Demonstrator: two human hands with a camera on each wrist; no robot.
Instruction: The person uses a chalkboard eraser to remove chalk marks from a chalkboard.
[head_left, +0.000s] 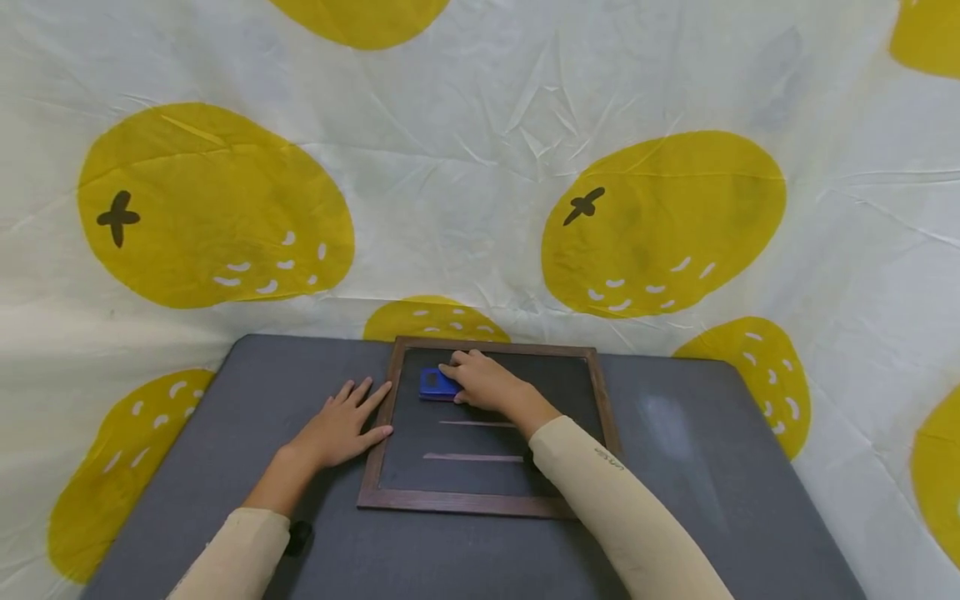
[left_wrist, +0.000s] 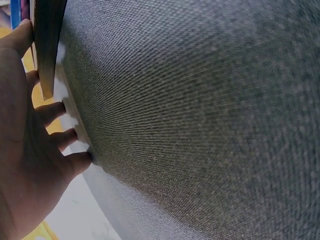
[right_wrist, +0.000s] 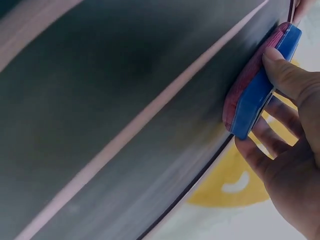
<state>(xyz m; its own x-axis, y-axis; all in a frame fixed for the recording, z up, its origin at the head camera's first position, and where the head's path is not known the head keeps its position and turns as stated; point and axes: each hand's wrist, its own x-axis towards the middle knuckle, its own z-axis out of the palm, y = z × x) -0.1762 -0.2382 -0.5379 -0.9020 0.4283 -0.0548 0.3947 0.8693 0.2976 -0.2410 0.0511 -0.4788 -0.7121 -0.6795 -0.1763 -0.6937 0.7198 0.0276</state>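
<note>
Over a grey table [head_left: 450, 558], I remotely view two pale lines [head_left: 472, 457] on a blackboard [head_left: 555, 375]; a left hand [head_left: 335, 431], fingers spread, touches its wooden frame [head_left: 465, 502]; farther off, a right hand [head_left: 487, 383] grips a blue eraser [head_left: 435, 382] against the board's upper left, before a fruit-print cloth [head_left: 450, 208].

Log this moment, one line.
right hand: grips blue eraser against blackboard | left hand: touches wooden frame | board: two pale lines visible

The right sleeve [head_left: 618, 508] hides the near right corner of the frame [head_left: 465, 501].
</note>
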